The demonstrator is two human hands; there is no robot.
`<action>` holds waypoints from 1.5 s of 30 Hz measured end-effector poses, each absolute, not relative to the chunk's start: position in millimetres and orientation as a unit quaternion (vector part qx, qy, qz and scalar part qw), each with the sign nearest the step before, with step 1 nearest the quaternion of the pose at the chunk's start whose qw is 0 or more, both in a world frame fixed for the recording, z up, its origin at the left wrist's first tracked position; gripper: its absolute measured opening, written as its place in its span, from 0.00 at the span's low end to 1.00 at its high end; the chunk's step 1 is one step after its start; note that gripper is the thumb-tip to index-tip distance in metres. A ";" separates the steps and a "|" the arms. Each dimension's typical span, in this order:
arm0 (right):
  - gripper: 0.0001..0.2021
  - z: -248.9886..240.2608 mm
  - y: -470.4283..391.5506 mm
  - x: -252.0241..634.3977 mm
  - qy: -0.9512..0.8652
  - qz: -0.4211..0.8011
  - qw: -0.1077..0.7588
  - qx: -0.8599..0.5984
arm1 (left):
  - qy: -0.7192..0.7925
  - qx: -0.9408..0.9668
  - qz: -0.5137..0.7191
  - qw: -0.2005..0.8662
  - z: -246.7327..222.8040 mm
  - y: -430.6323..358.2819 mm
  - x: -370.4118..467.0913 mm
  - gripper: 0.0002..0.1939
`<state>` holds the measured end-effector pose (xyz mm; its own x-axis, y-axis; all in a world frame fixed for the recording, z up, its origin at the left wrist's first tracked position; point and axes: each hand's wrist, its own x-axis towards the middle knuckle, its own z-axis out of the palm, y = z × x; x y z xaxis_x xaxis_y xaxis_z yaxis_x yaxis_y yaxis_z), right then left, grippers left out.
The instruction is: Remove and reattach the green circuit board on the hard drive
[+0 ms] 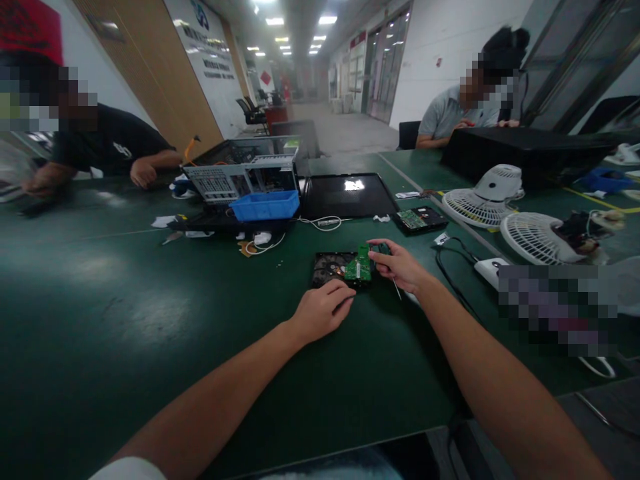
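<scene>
One left hand [324,310], fingers curled narrow at the near edge of the hard drive [326,268]; whether it grips, cannot tell. Drive lies flat on the desk [390,373] just beyond that hand, long axis roughly left–right. Green circuit board [357,271] overlaps the drive's right end. Right hand [400,267], nearer the board, pinches its right edge, thumb and fingers nearly together; thin metal shaft [397,289] projects below that hand.
</scene>
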<state>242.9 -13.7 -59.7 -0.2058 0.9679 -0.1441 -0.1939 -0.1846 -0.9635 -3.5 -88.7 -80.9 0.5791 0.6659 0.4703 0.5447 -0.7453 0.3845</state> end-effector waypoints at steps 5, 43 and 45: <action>0.27 -61.3 -14.3 242.1 -0.452 0.636 0.451 -0.434 | 0.316 0.898 0.284 0.112 -76.5 -89.3 -2.5 0.14; 0.16 -66.6 -13.9 234.2 -0.494 0.572 0.394 -0.523 | 0.449 0.884 0.131 -0.004 -72.7 -106.2 40.6 0.30; 0.17 -66.6 -14.1 234.4 -0.496 0.571 0.396 -0.521 | 0.443 0.885 0.140 0.002 -72.8 -105.4 39.5 0.30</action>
